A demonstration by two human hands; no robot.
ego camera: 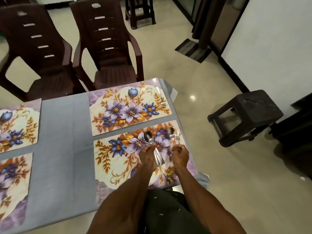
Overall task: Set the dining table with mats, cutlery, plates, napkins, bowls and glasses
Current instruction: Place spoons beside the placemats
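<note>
Several floral mats lie on the table's grey cloth [65,146]. Over the near right mat [116,166], my left hand [147,157] grips a bundle of steel cutlery [158,157]; a spoon bowl [148,136] sticks out past the fingers. My right hand [180,153] is beside it with fingers curled, holding a spoon and a fork [174,135] at that mat's right edge. One fork [161,97] lies along the right edge of the far right mat [130,108]. Two more mats [18,125] [13,181] lie at the left.
Two dark brown plastic chairs [109,53] [40,65] stand at the table's far side. A dark stool [246,115] sits on the tiled floor to the right, another stool [140,10] at the back. A striped doormat [192,49] lies by the doorway.
</note>
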